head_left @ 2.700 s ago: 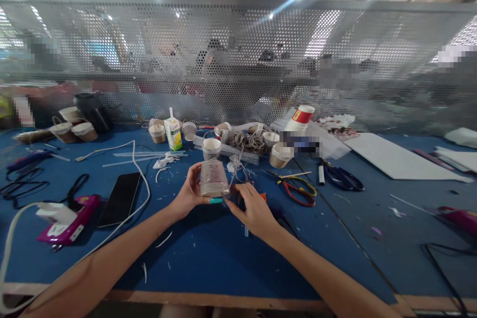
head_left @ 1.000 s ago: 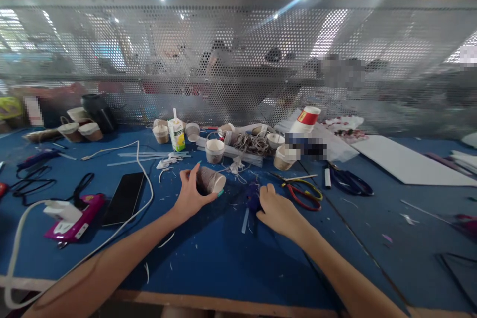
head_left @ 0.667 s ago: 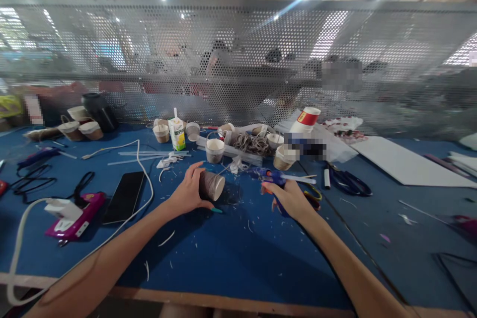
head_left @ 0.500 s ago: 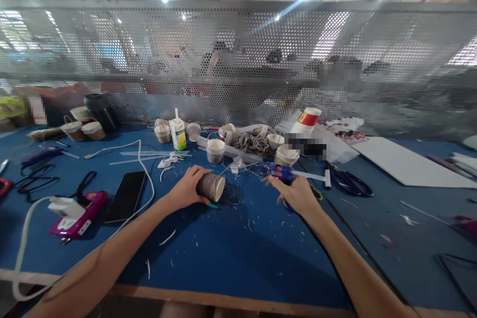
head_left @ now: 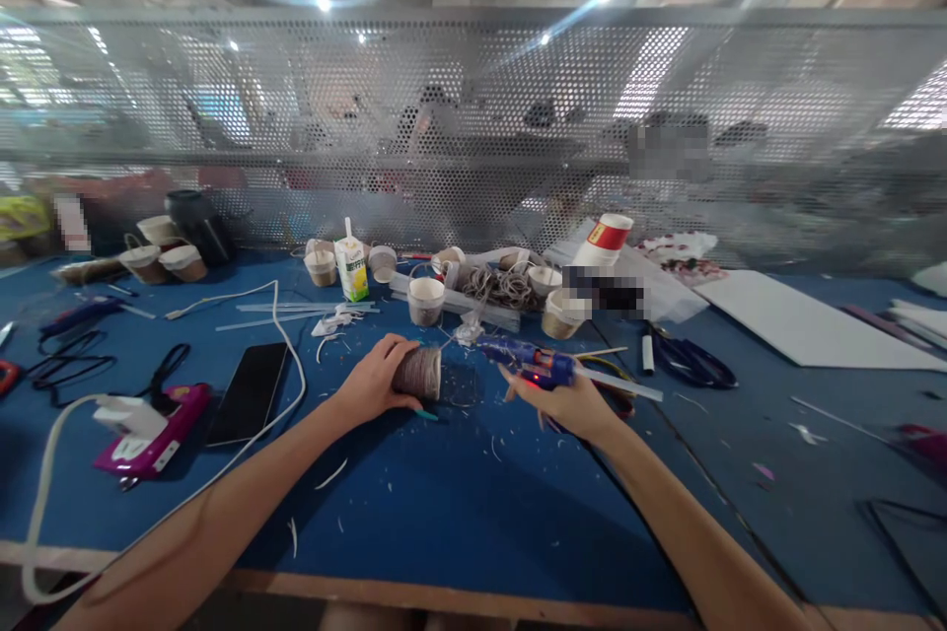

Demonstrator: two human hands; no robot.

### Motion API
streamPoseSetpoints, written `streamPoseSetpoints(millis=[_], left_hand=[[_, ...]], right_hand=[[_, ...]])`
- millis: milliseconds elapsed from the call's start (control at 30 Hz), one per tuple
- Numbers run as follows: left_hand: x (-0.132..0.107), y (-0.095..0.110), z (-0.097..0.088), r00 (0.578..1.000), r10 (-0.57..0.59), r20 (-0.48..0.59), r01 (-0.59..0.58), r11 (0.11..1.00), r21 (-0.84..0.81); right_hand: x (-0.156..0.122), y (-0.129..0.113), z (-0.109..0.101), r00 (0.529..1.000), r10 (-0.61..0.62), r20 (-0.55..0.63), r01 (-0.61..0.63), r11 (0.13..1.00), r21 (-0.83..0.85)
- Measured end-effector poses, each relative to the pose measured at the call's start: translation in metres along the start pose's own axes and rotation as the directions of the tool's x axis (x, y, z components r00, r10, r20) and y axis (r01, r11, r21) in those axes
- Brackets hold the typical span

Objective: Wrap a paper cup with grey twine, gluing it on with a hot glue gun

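Note:
My left hand (head_left: 381, 377) is closed around a paper cup wrapped in grey-brown twine (head_left: 420, 374), tipped on its side low over the table. The cup's pale end points right. In my right hand (head_left: 573, 406) is a blue hot glue gun (head_left: 546, 367) with a red light on. A clear glue stick (head_left: 625, 385) sticks out of its back. The nozzle points left, close to a crumpled clear-white wad (head_left: 469, 328) and to the right of the cup. My fingers hide much of the gun's handle.
Behind my hands stand several small cups, a tangle of twine (head_left: 510, 286) and a drink carton (head_left: 353, 266). At left lie a phone (head_left: 250, 394), a magenta power strip (head_left: 159, 434) and a white cable. Scissors (head_left: 695, 360) and white board (head_left: 806, 320) lie right. A perforated metal screen borders the back.
My right hand has brought the glue gun left, nearer the cup, and its nozzle now shows. The wrapped cup has turned slightly, so less of its pale end is visible.

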State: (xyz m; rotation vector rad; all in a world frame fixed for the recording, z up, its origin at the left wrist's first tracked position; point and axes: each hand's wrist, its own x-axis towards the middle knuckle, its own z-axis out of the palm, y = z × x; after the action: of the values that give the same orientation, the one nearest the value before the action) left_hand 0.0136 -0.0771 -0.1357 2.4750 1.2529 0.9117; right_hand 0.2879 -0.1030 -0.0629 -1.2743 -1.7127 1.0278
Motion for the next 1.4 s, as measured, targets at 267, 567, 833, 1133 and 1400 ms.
streamPoseSetpoints(millis=[267, 567, 833, 1133, 1400], left_hand=[[0.0, -0.007, -0.003, 0.998, 0.059, 0.035, -0.062, 0.994, 0.092], [0.003, 0.015, -0.024, 0.993, 0.009, -0.118, -0.004, 0.999, 0.035], [0.071, 0.063, -0.018, 0.999, -0.041, 0.001, 0.04, 0.982, 0.183], [0.124, 0.033, -0.043, 0.966, -0.257, 0.032, 0.256, 0.966, 0.046], [0.116, -0.009, -0.073, 0.874, -0.478, -0.09, 0.486, 0.864, 0.13]], right_hand=[[0.0, -0.001, 0.007, 0.987, 0.156, 0.032, -0.158, 0.982, 0.102], [0.014, 0.001, -0.004, 0.973, 0.228, -0.015, -0.207, 0.909, 0.362], [0.016, 0.003, -0.005, 0.969, 0.247, 0.008, -0.226, 0.873, 0.431], [0.026, 0.013, -0.012, 0.946, 0.305, -0.112, -0.257, 0.913, 0.317], [0.027, 0.02, -0.013, 0.942, 0.305, -0.137, -0.272, 0.938, 0.215]])
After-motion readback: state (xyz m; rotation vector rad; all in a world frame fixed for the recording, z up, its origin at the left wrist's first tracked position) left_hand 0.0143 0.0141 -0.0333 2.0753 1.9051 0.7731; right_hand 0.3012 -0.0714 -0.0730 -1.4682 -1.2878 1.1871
